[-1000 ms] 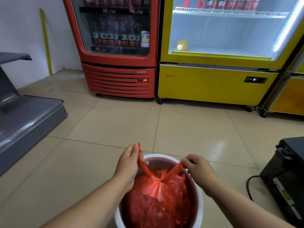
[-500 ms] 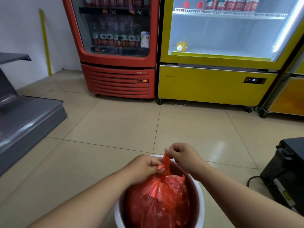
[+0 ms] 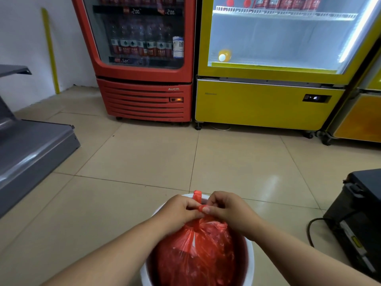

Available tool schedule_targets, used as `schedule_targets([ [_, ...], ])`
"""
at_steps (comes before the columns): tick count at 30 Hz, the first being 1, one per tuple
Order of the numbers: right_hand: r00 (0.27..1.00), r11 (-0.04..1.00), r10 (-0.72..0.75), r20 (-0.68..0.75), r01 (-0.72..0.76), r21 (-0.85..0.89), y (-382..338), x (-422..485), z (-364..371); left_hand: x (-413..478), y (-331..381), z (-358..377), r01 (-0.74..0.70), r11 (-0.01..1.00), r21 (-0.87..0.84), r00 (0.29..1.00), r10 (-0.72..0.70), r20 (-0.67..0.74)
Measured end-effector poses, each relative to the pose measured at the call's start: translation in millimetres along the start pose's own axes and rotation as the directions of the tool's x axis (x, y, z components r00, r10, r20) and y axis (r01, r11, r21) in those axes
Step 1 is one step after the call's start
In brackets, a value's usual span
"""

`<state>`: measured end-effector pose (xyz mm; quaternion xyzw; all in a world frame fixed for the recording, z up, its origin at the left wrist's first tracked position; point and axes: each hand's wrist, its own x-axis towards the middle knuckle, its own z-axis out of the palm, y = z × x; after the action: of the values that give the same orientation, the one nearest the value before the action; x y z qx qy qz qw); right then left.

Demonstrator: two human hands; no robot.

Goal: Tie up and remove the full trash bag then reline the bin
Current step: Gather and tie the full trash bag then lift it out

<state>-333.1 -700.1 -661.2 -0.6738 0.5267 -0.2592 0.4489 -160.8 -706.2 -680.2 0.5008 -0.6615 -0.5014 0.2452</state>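
The full red translucent plastic trash bag [image 3: 198,250] sits inside the round white plastic bin [image 3: 250,259], its bulging top level with the rim. The bag's neck is gathered into a twist just under my hands. My left hand [image 3: 179,211] and my right hand [image 3: 228,209] meet over the far side of the bin, knuckles nearly touching. The fingers [image 3: 215,201] of both hands are curled and pinched on the bag's red tie strips. One red strip end [image 3: 197,196] stands up between my hands, and another bit of strip lies wrapped over a right fingertip. Whether the knot is closed I cannot tell, since my hands cover it.

The bin stands on a beige tiled floor [image 3: 144,157]. Beyond it, against the wall, are a red glass-door drinks fridge [image 3: 144,100] holding bottles and, just beside it, a yellow glass-door fridge [image 3: 257,104]. To my left is a grey metal shelf base [image 3: 31,145], with a yellow pole [image 3: 50,50] leaning on the white wall behind it. To my right sits a black box-shaped device [image 3: 360,213] with a black cable [image 3: 311,228] looping to the floor.
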Motion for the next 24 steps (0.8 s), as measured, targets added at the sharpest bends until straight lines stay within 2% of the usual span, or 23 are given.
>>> schedule_targets([
  [4,0.991,0.96,0.114,-0.067,-0.093,0.264,6,7,-4,-2,-6,-2,0.013,0.998,-0.063,0.999,-0.01,0.051],
  [8,0.97,0.874,0.238,-0.049,-0.192,0.445,11,11,-7,-6,-14,-1,0.011,0.992,-0.127,0.999,-0.005,0.048],
  [12,0.946,0.756,0.316,-0.071,-0.206,0.621,11,12,2,-6,-16,-1,-0.046,0.998,-0.035,0.998,0.045,-0.052],
  [13,0.948,0.776,0.304,-0.091,-0.191,0.601,10,9,5,-5,-17,0,-0.059,0.998,-0.019,0.994,0.057,-0.096],
  [14,0.953,0.838,0.282,-0.11,-0.189,0.512,11,6,7,-5,-18,0,-0.059,0.998,-0.025,0.989,0.056,-0.137],
  [16,0.97,0.961,0.225,-0.091,-0.205,0.187,12,-2,13,-4,-20,1,-0.034,0.997,-0.076,0.98,0.019,-0.198],
  [17,0.977,0.978,0.205,-0.06,-0.203,0.037,12,-5,16,-4,-19,2,-0.019,0.994,-0.106,0.975,-0.005,-0.22],
  [19,0.985,0.973,0.172,-0.01,-0.171,-0.154,11,-6,25,-3,-17,4,0.007,0.986,-0.164,0.972,-0.045,-0.231],
  [21,0.993,0.964,0.122,0.003,-0.118,-0.238,8,-3,34,-1,-15,5,0.006,0.981,-0.192,0.969,-0.053,-0.242],
  [24,0.994,0.959,0.105,-0.044,-0.113,-0.261,7,2,40,3,-17,5,-0.009,0.984,-0.179,0.951,-0.047,-0.306],
])
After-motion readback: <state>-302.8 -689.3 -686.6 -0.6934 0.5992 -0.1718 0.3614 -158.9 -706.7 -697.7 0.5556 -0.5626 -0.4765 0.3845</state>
